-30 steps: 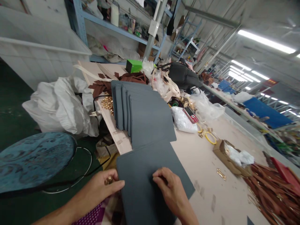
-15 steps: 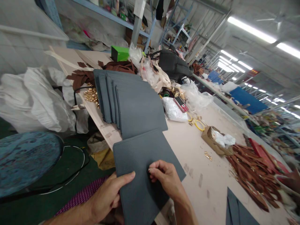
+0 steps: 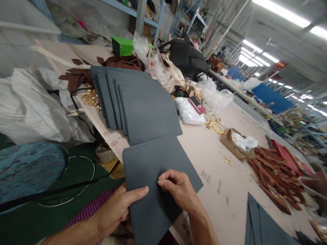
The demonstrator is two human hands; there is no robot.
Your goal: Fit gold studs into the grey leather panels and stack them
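Observation:
A dark grey leather-like panel (image 3: pixel 150 160) lies tilted at the table's near edge, its upper end touching a fanned stack of similar panels (image 3: pixel 153 109). My left hand (image 3: pixel 125 204) grips the panel's left edge, thumb on top and fingers underneath. Above the panel's middle, my right hand (image 3: pixel 178 189) pinches a tiny shiny metal piece (image 3: pixel 158 182) between thumb and forefinger, close to the surface. The piece is too small to name more exactly. A pile of gold-coloured metal fittings (image 3: pixel 91 98) sits left of the stack.
On the table (image 3: pixel 204 146) are a mobile phone (image 3: pixel 196 104), yellow-handled scissors (image 3: pixel 217 128), a cardboard box (image 3: pixel 231 144) and brown leather straps (image 3: pixel 276 177). More grey panels (image 3: pixel 265 224) lie at lower right. A blue-topped stool (image 3: pixel 30 173) stands on the left.
The right hand, with the small metal piece, has shifted slightly left and up over the panel. The left hand keeps its grip. The camera view has moved a little.

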